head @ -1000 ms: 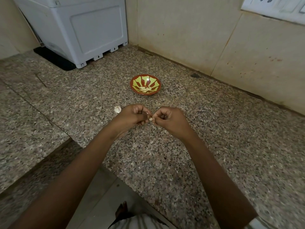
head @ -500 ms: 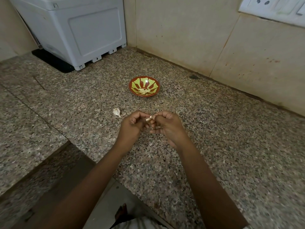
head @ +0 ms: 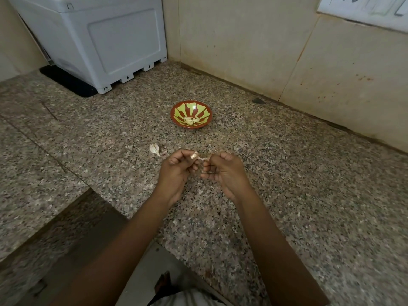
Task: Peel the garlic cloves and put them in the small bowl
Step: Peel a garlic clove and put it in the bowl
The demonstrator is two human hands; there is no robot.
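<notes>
My left hand (head: pixel 176 171) pinches a small garlic clove (head: pixel 194 155) between thumb and fingers, just above the granite counter. My right hand (head: pixel 223 171) pinches a thin strip of skin (head: pixel 202 159) that stretches from that clove. Both hands have curled fingers and sit close together. A small red bowl with a yellow-green pattern (head: pixel 205 113) stands beyond the hands and holds several peeled cloves (head: pixel 191 121). One unpeeled clove (head: pixel 154 149) lies on the counter left of my left hand.
A white plastic appliance (head: pixel 99 40) stands on a black mat at the back left. Tiled walls meet in the corner behind the bowl. A switch plate (head: pixel 364 5) is at the top right. The counter edge drops away at the lower left.
My hands have drawn slightly apart, and a strip of skin now stretches between them. The view has shifted a little, so the loose clove shows fully.
</notes>
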